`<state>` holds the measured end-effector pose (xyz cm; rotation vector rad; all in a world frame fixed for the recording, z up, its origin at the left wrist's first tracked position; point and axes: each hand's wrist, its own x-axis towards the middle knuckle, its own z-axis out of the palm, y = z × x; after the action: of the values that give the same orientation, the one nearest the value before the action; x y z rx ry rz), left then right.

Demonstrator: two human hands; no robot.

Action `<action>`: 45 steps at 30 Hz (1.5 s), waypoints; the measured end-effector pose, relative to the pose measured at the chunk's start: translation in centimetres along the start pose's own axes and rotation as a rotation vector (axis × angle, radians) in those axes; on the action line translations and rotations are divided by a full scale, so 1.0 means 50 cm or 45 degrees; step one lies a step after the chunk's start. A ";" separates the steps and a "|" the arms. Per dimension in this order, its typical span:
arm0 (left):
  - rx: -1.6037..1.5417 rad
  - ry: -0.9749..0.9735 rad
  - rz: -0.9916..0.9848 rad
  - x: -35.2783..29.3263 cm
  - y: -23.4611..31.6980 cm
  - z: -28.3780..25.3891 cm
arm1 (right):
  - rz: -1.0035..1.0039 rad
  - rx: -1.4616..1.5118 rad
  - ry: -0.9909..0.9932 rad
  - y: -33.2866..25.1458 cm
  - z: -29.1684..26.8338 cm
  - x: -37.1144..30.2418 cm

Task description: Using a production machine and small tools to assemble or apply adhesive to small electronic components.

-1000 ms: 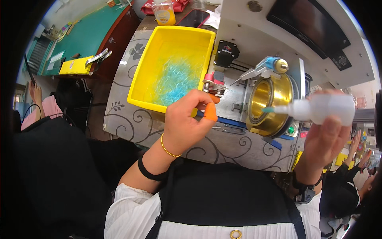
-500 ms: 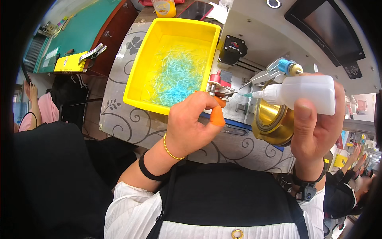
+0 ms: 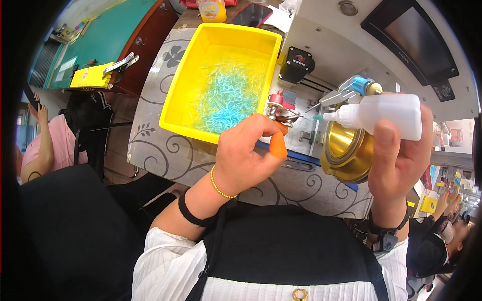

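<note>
My left hand (image 3: 249, 150), with orange finger cots (image 3: 277, 145) on its fingertips, is closed in a pinch beside a small red-and-metal clamp (image 3: 279, 107) on the machine. Whatever lies between those fingertips is hidden. My right hand (image 3: 399, 150) grips a translucent white squeeze bottle (image 3: 389, 116), tilted sideways, its thin needle tip pointing left toward the clamp. Just behind the bottle's neck sits a syringe-like dispenser (image 3: 359, 86) with a blue part. Below the bottle stands a round brass-coloured pot (image 3: 348, 150).
A yellow bin (image 3: 175, 103) at left holds a heap of thin pale-blue strands (image 3: 228, 98). The white machine (image 3: 334, 30) with a dark screen (image 3: 414, 35) rises at right. A phone (image 3: 251, 15) and an orange-filled container (image 3: 212, 11) are behind. Other people work at both sides.
The view has shifted slightly. The bottle tip sits a little nearer the clamp, while my left hand keeps its pinch beside it. At far left, another person's arm has moved.
</note>
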<state>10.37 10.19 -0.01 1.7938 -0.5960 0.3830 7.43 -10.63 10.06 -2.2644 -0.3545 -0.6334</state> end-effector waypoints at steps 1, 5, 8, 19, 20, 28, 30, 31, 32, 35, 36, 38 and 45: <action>-0.001 0.001 0.003 0.000 0.001 0.000 | -0.002 0.052 0.023 0.001 -0.001 0.002; -0.012 0.010 -0.022 0.000 0.002 0.001 | 0.046 0.100 0.052 0.006 -0.026 0.000; 0.001 -0.019 -0.028 0.000 0.002 0.002 | 0.082 0.137 0.070 0.013 -0.031 0.003; -0.029 0.006 -0.047 0.000 0.000 0.002 | 0.065 0.118 0.037 0.009 -0.021 0.007; -0.024 0.004 -0.051 0.000 0.000 0.002 | 0.105 0.173 0.087 0.009 -0.019 0.007; 0.003 0.015 -0.010 -0.003 0.000 0.000 | 0.044 0.098 0.085 0.003 -0.015 0.004; 0.007 0.022 -0.021 -0.006 0.000 0.001 | 0.017 0.096 0.082 0.002 -0.021 0.000; 0.011 0.019 -0.015 -0.006 0.001 0.001 | 0.014 0.067 0.110 0.001 -0.031 -0.006; 0.013 0.005 -0.041 -0.008 0.003 0.001 | 0.013 0.037 0.139 0.001 -0.043 -0.016; 0.039 -0.011 -0.047 -0.005 0.004 0.006 | 0.192 0.314 0.496 -0.013 -0.095 -0.068; 0.069 0.011 -0.035 -0.005 -0.001 0.012 | 0.203 0.387 0.600 0.009 -0.132 -0.097; 0.084 -0.022 -0.074 -0.009 -0.004 0.008 | 0.145 0.492 0.486 0.064 -0.228 -0.151; -0.088 -0.066 -0.134 -0.030 -0.028 -0.005 | 0.378 0.104 1.170 0.159 -0.364 -0.305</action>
<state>9.93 11.06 -1.83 1.7651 -0.5417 0.2419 -8.04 -30.22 8.04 -1.6679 0.3901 -1.3541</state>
